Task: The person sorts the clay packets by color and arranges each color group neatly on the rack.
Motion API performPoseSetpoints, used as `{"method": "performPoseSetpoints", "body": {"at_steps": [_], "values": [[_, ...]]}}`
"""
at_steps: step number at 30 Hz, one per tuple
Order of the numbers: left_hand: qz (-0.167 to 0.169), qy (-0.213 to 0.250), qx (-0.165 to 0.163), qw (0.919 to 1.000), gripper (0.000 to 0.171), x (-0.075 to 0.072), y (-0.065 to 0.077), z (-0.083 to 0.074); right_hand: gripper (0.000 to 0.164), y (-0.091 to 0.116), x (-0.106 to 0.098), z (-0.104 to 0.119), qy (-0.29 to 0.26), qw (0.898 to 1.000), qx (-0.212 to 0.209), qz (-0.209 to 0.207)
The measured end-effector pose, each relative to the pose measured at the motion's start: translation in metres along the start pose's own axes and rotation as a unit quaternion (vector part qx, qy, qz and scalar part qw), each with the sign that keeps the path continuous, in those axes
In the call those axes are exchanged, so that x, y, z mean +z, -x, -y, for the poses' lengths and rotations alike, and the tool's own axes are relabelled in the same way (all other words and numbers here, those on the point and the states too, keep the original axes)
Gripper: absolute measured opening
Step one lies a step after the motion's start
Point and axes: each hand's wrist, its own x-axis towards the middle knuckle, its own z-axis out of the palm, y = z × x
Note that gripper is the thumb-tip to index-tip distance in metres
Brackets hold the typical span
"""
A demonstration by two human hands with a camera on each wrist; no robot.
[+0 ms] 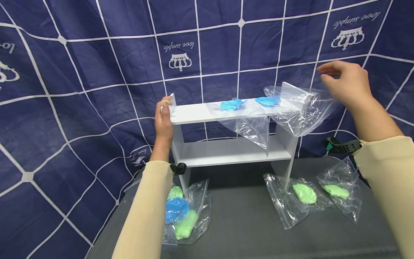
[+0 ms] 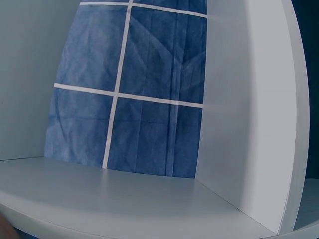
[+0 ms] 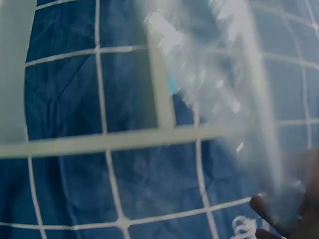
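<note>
A white two-tier shelf rack [image 1: 223, 153] stands on the dark table. My left hand [image 1: 163, 118] grips the top of its left side panel, thumb in front. Two blue soft lumps [image 1: 231, 104] in clear plastic bags rest on the upper board. The right-hand clear bag [image 1: 318, 111] spreads over the right side panel and sticks out past it. Close above that bag is my right hand [image 1: 350, 84], raised, fingers loosely bent with a gap between thumb and forefinger. In the right wrist view, the blurred bag [image 3: 219, 94] overlaps the fingers at the lower right.
Bagged green lumps [image 1: 304, 193] lie on the table by the rack's right foot. By the left foot lie bagged green lumps [image 1: 186, 225] and a blue lump [image 1: 176, 209], partly behind the left sleeve. A dark blue gridded cloth [image 1: 97, 64] hangs behind the rack.
</note>
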Motion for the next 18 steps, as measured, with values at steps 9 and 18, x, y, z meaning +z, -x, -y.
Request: {"method": "performPoseSetpoints", "body": {"at_steps": [9,18], "values": [[-0.002,-0.010,-0.004,0.9999,0.024,-0.001,0.001,-0.001,0.055,-0.001,0.019,-0.024,-0.052,0.997,0.012,0.058],[-0.005,-0.010,-0.007,0.9999,0.028,-0.001,0.001,-0.002,0.047,0.007,0.040,-0.019,-0.130,0.990,0.015,0.047]]}}
